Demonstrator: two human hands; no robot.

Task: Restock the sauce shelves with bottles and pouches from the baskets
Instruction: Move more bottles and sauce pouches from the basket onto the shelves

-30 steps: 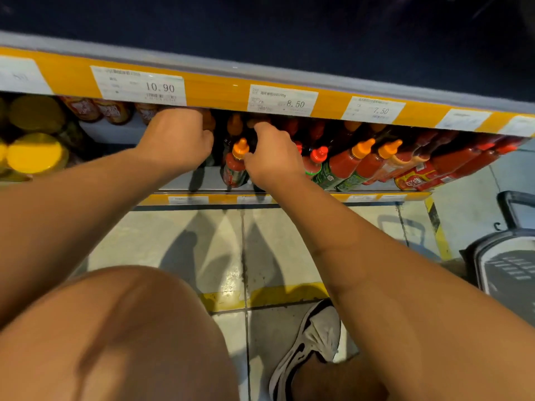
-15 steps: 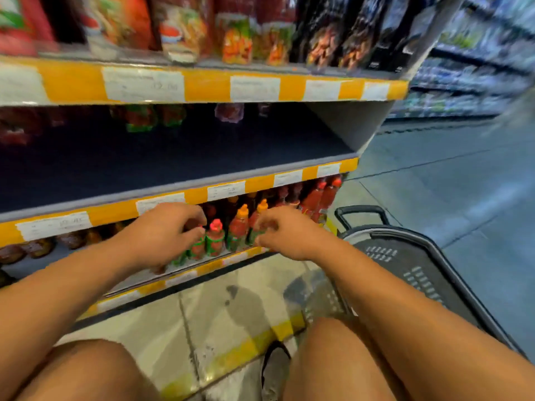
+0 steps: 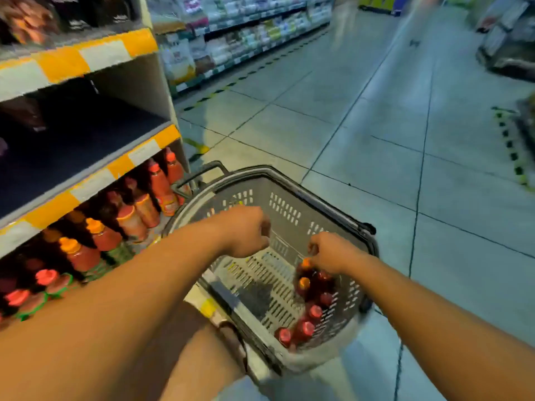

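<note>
A grey plastic basket (image 3: 292, 173) stands on the floor to the right of the sauce shelves. Several dark red sauce bottles (image 3: 308, 325) with red and orange caps stand along its right wall. My right hand (image 3: 333, 253) reaches into the basket, its fingers curled round the top of an orange-capped bottle (image 3: 304, 264). My left hand (image 3: 247, 233) hovers over the basket's left half with loosely curled fingers and holds nothing. The bottom shelf (image 3: 95, 183) holds rows of sauce bottles (image 3: 130, 221).
The shelf above (image 3: 75, 146) shows a dark bare board, with pouches on the top shelf (image 3: 34, 21). My knees are at the bottom of the view against the basket. A tiled aisle floor (image 3: 376, 140) stretches away to the right, with more shelving at the far end.
Both hands have left the bottom shelf and swung right to the basket. The view turned from the shelf to the aisle, and my right hand has come down on an orange-capped bottle.
</note>
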